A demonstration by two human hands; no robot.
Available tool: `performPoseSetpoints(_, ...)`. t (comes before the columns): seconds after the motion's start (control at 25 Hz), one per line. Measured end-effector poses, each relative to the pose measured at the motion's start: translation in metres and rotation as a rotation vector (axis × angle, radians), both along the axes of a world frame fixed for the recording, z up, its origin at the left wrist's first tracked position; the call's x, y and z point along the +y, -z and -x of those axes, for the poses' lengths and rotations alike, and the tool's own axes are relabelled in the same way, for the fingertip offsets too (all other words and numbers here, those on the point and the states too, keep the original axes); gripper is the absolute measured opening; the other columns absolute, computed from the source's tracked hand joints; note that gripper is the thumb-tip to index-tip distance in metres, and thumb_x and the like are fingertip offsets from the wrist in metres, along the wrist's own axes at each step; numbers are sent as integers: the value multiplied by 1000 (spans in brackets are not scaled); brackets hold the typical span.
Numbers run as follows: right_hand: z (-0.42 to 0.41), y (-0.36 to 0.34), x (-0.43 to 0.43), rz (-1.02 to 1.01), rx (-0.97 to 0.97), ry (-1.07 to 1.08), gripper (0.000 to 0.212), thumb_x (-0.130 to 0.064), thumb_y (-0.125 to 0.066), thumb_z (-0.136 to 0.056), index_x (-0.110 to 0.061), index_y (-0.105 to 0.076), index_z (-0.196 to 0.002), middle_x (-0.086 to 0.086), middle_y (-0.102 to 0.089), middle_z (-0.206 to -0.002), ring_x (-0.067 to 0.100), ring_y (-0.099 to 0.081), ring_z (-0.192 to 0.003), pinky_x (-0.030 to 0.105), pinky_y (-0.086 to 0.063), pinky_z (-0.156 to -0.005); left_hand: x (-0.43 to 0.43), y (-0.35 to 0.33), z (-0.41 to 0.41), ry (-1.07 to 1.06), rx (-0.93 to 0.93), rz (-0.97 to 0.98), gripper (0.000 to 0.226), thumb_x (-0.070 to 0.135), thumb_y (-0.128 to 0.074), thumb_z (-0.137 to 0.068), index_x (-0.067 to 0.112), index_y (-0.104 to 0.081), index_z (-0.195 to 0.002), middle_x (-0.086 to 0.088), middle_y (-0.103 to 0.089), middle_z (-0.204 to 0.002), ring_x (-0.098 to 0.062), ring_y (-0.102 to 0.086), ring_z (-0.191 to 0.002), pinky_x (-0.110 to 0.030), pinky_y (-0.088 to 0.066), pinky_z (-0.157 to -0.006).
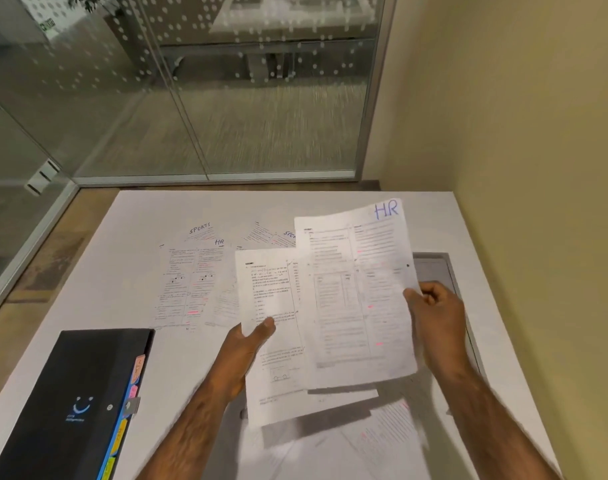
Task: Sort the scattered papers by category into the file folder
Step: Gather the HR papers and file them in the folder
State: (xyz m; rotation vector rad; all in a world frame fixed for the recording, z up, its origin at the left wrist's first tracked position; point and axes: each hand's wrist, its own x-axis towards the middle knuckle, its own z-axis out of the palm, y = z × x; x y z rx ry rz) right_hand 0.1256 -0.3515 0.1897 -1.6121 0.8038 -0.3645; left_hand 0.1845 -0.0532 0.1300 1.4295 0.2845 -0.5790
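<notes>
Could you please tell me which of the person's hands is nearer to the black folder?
Left. The left hand, holding a sheet, is a little to the right of the folder; the right hand, pinching the HR sheet, is farther right.

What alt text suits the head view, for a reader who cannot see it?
The right hand holds a sheet marked HR, the left hand another printed sheet, above a white table with scattered papers and a closed black file folder.

White table (pixel 139 216) beside dotted glass partition (pixel 226 81), yellowish wall (pixel 520 116), wooden floor (pixel 36 265).
</notes>
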Motion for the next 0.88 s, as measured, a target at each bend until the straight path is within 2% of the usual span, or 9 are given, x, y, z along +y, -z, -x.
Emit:
performPoseSetpoints(0.12, 22, 21, 16, -78, 60, -35, 5, -7, -68, -91, -9, -68, -87, 6, -73, -79, 15, -67, -67, 22, -50, -54, -11, -10, 6, -12, -9, 27, 44, 31, -70, -88, 14, -67, -129, -4, -75, -120, -19, -71, -113, -30, -57, -92)
performPoseSetpoints(0.24, 33, 31, 29, -206, 124, -97, 2, -8, -66, -93, -6, -66, -94, 13, -76, -89, 27, -73, -82, 35, -58, -71, -19, -17, 14, 103, -41, 3, 40, 18, -75, -88, 12, -68, -127, -6, -76, -119, -27, -72, -111, -41, -57, -94)
performPoseSetpoints(0.36, 35, 27, 32, -549, 96, -187, 29, -1, -64, -94, -16, -62, -118, 8, -78, -101, 29, -75, -97, 45, -60, -86, -25, -20, 21, 130, -82, 0, 39, 14, -77, -88, 11, -68, -126, -6, -76, -119, -26, -72, -112, -43, -56, -99)
performPoseSetpoints(0.44, 36, 23, 28, -649, 111, -351, 35, 4, -60, -94, -11, -64, -126, 11, -76, -114, 31, -73, -106, 48, -57, -95, -27, -21, 24, 163, -108, 5, 43, 19, -80, -87, 12, -68, -128, -5, -75, -121, -25, -71, -114, -46, -54, -102)
performPoseSetpoints(0.52, 38, 21, 24, -570, 146, -455, 36, 7, -59, -93, -10, -67, -124, 9, -75, -118, 27, -72, -108, 44, -56, -98, -30, -22, 28, 217, -156, -46, 41, 24, -78, -89, 15, -68, -127, -1, -76, -121, -21, -72, -113, -45, -54, -102)
performPoseSetpoints(0.68, 42, 15, 23, -298, 84, -341, 29, 3, -67, -91, -23, -70, -102, -7, -80, -95, 9, -75, -91, 19, -56, -75, -36, -27, 40, 199, -261, -174, 23, 20, -77, -90, 24, -73, -112, 12, -79, -104, -8, -75, -98, -34, -58, -94)
performPoseSetpoints(0.8, 47, 21, 23, -196, 84, -285, 21, -7, -72, -90, -27, -67, -96, -8, -76, -95, 12, -70, -94, 26, -53, -82, -39, -22, 47, 171, -302, -215, 22, 13, -74, -91, 30, -67, -103, 25, -77, -93, 5, -72, -87, -16, -54, -81)
performPoseSetpoints(0.88, 53, 30, 23, -176, 91, -297, 25, -4, -72, -88, -27, -68, -98, -6, -76, -98, 14, -70, -97, 31, -54, -87, -40, -16, 52, 162, -299, -192, 28, 10, -76, -89, 31, -66, -105, 23, -77, -98, 2, -72, -92, -19, -56, -84)
